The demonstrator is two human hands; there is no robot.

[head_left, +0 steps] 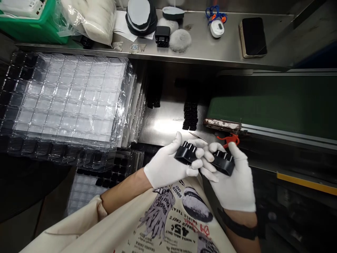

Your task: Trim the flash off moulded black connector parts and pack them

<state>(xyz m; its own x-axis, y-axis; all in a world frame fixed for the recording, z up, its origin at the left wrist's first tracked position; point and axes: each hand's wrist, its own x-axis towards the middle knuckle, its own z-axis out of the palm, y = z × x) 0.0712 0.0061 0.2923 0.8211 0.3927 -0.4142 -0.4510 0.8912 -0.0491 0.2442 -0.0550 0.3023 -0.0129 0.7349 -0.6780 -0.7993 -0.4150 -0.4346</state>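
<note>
White gloves cover both hands. My left hand (167, 165) is closed around a small black plastic part (185, 154) with several short round posts on its upper side. A similar black plastic part (223, 162), also with posts, is gripped in my right hand (233, 182) between thumb and fingers. The fingertips of the two hands meet or nearly meet. Just beyond my right hand lie red-handled cutters (231, 140). Thin pointed metal tweezers (197, 136) rest on the steel table beyond my left hand, their near end hidden by fingers.
Clear compartment trays (71, 102) are stacked at left. Small black pieces (190, 116) stand in rows on the steel table (163, 124). A green conveyor belt (276, 112) lies right. The steel shelf (200, 45) holds a phone (253, 37), round pads (138, 15) and another black part (162, 36).
</note>
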